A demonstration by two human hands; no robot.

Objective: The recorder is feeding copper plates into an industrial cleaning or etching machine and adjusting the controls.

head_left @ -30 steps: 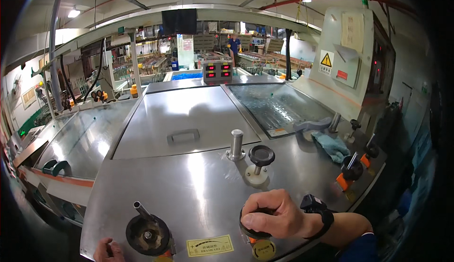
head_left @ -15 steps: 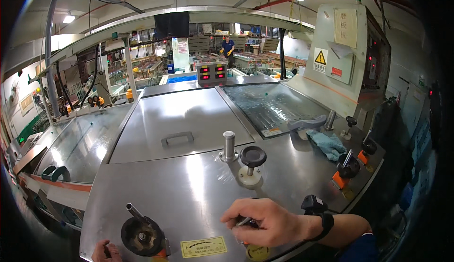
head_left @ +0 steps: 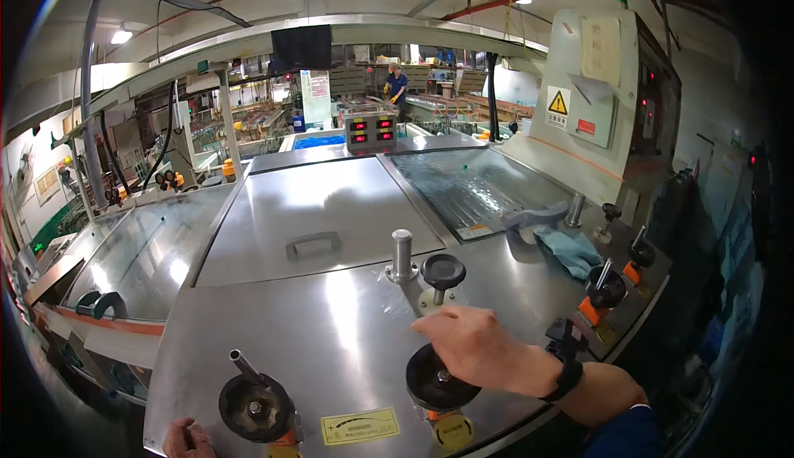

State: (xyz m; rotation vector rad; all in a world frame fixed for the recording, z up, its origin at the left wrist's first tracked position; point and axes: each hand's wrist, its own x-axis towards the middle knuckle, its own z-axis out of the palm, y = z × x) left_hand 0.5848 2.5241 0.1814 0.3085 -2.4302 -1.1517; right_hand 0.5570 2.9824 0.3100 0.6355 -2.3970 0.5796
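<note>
My right hand (head_left: 475,349) is closed at the far side of a black handwheel (head_left: 438,384), its fingers bent round the crank handle, which they hide. A black band circles that wrist. Just beyond stands a black knob (head_left: 443,271) on a white base, beside an upright metal post (head_left: 402,251). At the lower left, my left hand (head_left: 188,439) rests by the steel machine's front edge, fingers slightly apart and nothing visible in them; the picture's edge cuts it off. Next to it is another black handwheel (head_left: 255,408) with a metal crank handle. A yellow label (head_left: 360,426) lies between the wheels.
A steel lid (head_left: 306,218) with a handle and a glass panel (head_left: 480,185) cover the machine top. At right lie a blue glove (head_left: 571,251) and more handwheels (head_left: 606,287). A control cabinet (head_left: 591,94) rises behind. A person (head_left: 396,84) stands far back.
My right hand has moved away from me round the handwheel, from its near side to its far side, uncovering the wheel. My left hand stays by the front edge.
</note>
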